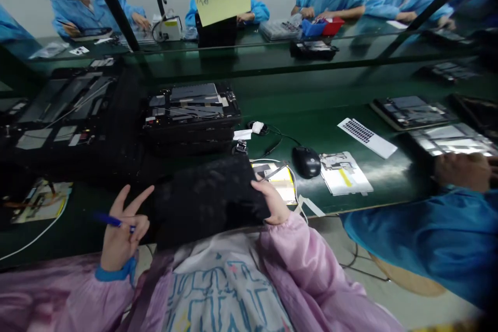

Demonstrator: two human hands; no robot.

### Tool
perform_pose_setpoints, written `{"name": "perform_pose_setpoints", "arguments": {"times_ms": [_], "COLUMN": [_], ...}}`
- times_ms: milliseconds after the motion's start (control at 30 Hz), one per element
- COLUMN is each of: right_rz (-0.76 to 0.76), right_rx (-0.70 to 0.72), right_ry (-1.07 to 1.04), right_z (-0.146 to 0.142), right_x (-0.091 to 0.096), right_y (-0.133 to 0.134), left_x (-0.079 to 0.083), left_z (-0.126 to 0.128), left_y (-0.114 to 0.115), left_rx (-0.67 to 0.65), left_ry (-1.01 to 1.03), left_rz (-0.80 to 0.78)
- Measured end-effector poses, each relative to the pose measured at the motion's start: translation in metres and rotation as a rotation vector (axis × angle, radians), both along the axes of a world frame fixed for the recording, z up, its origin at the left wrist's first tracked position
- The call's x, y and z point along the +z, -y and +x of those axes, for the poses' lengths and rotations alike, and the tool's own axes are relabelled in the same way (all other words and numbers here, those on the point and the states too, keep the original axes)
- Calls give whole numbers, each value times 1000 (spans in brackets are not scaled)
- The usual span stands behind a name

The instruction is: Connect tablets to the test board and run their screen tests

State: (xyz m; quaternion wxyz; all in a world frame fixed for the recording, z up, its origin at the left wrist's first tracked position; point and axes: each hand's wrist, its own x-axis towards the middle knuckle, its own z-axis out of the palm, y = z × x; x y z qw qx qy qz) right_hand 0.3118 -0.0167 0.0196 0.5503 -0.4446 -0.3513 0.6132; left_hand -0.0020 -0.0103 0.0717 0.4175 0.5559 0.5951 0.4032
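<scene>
A dark, flat, tablet-like panel [210,199] is held in front of my body, tilted at the table's near edge. My right hand [274,202] grips its right edge, thumb on the front face, the other fingers hidden behind. Just left of the panel, my left hand [124,233] is raised with two fingers stretched up. Its other fingers are curled around a blue pen [111,219], which is blurred by motion. Behind the panel's right side, a circuit assembly with yellow edging [286,184] lies partly hidden on the table.
Stacks of opened tablet units [190,127] stand behind the panel and at far left [66,124]. Right of it are a black mouse [306,161], a silver part [346,174] and a label sheet [368,137]. A co-worker's blue sleeve [428,238] reaches in from the right.
</scene>
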Motion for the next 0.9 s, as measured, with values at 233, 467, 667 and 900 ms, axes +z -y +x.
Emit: {"name": "perform_pose_setpoints", "arguments": {"times_ms": [233,467,667,900], "right_rz": [-142,-116,-110,90], "right_rx": [0,-155,-113,-151], "right_ry": [-133,-181,-120,600], "right_z": [-26,-35,-40,-8], "right_x": [-4,-10,-23,-31], "right_y": [2,0,0,8], "left_x": [-18,-25,-25,-25], "left_z": [6,-1,1,4], "left_y": [-7,-23,-25,-26], "left_rx": [137,73,71,48], "left_ry": [-133,-533,-602,-658], "left_rz": [-128,-173,-175,-99]}}
